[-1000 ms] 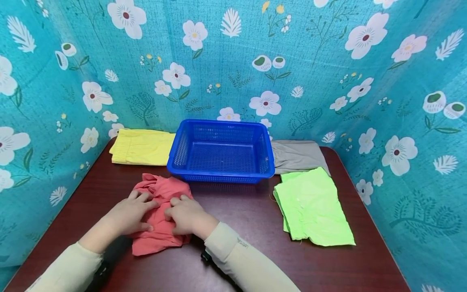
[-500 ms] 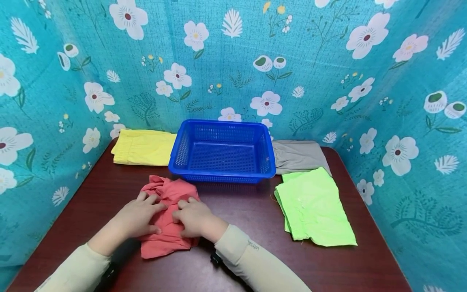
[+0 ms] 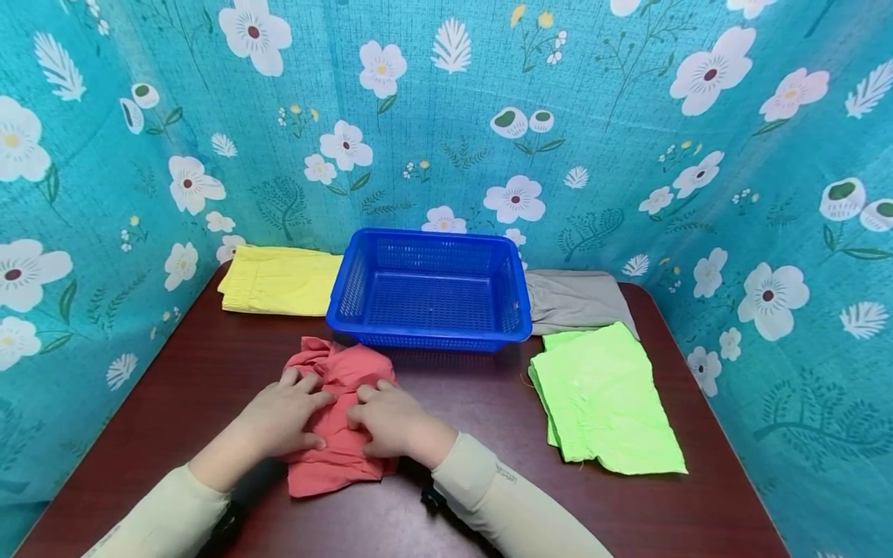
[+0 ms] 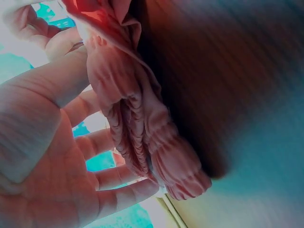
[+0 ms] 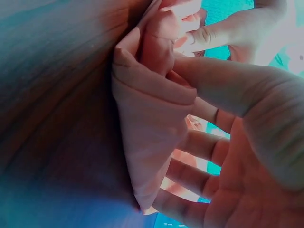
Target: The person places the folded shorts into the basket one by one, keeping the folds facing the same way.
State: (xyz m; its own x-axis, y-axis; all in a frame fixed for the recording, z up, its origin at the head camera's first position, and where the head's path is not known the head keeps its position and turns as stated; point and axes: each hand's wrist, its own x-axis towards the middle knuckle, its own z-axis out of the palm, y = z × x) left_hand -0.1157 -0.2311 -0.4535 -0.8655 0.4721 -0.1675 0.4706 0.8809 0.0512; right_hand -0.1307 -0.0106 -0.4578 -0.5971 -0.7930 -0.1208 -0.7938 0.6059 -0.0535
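A crumpled, folded red garment (image 3: 345, 453) lies on the table, left of its middle and in front of the basket. My left hand (image 3: 282, 416) rests on its left side with fingers spread. On its right side rests my right hand (image 3: 392, 422), fingertips pressing the cloth. The left wrist view shows a gathered elastic band on the garment (image 4: 142, 114), with nearly straight fingers touching its top. In the right wrist view a smooth folded corner of the garment (image 5: 147, 128) lies beneath the right hand (image 5: 247, 156). The fingertips are partly hidden.
Behind the garment stands a blue perforated basket (image 3: 429, 341) with nothing in it. A folded yellow garment (image 3: 286, 280) lies left of it, a grey one (image 3: 579, 301) right. A bright green garment (image 3: 607, 403) lies at the table's right. A floral curtain (image 3: 432, 116) encloses the table (image 3: 474, 426).
Both hands and the red garment have slid to the right along the table. The head view has shifted slightly; the basket and other garments stay in place.
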